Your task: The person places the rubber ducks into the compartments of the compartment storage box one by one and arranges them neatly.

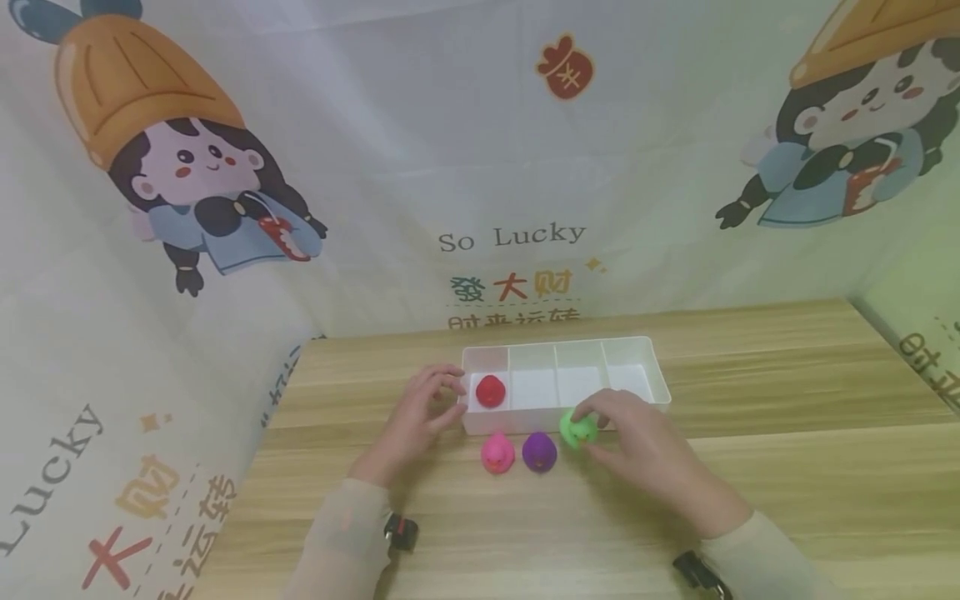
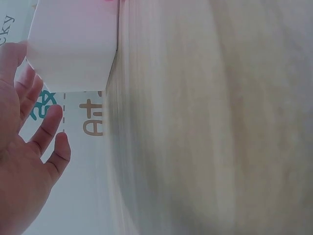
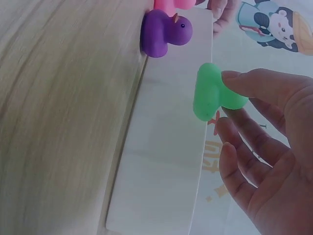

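Between thumb and fingers my right hand pinches a green rubber duck, lifted off the table in front of the white divided box. The right wrist view shows the duck held by its head. My left hand is at the box's left end, fingers loosely bent and fingertips right at the rim. A red duck sits in the leftmost compartment. On the table before the box stand a pink duck and a purple duck, side by side.
The wooden table runs back to a printed cloth backdrop, with more cloth at both sides. Dark wrist cameras are strapped below the sleeves. The box has low walls and thin dividers.
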A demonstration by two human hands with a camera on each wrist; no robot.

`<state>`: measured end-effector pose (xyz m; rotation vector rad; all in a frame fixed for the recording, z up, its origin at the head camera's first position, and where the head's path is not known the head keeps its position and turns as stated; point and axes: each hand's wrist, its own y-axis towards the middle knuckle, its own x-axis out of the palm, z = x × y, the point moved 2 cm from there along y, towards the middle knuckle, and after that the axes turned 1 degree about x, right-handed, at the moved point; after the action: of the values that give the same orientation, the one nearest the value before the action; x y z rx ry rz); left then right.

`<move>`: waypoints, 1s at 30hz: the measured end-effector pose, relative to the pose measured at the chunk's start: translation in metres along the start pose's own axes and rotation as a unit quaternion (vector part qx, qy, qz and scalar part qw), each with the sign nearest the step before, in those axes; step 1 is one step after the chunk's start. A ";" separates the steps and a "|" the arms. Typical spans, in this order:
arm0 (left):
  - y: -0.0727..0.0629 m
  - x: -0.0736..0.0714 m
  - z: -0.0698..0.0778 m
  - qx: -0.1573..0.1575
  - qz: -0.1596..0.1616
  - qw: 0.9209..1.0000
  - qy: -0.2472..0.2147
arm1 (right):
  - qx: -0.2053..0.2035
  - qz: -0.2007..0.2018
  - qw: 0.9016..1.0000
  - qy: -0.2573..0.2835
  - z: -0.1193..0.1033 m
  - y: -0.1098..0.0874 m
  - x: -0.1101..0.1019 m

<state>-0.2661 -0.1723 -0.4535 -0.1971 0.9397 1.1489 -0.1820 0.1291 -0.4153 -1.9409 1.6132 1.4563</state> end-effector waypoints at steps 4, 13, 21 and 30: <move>0.001 0.000 0.001 0.002 -0.005 1.000 -0.001 | -0.001 0.002 1.000 -0.002 0.000 -0.001 0.000; 0.001 0.000 0.001 -0.003 0.002 1.000 -0.015 | -0.019 0.023 1.000 -0.008 -0.001 0.006 -0.002; 0.002 0.000 0.001 0.003 0.007 1.000 -0.012 | -0.016 0.036 0.999 0.006 -0.005 0.011 -0.003; 0.000 0.001 0.001 -0.009 -0.001 1.000 -0.022 | -0.021 0.043 0.999 0.005 -0.006 0.017 0.002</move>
<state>-0.2657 -0.1714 -0.4535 -0.1867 0.8901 1.1571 -0.1935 0.1174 -0.4072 -1.9270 1.7031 1.5254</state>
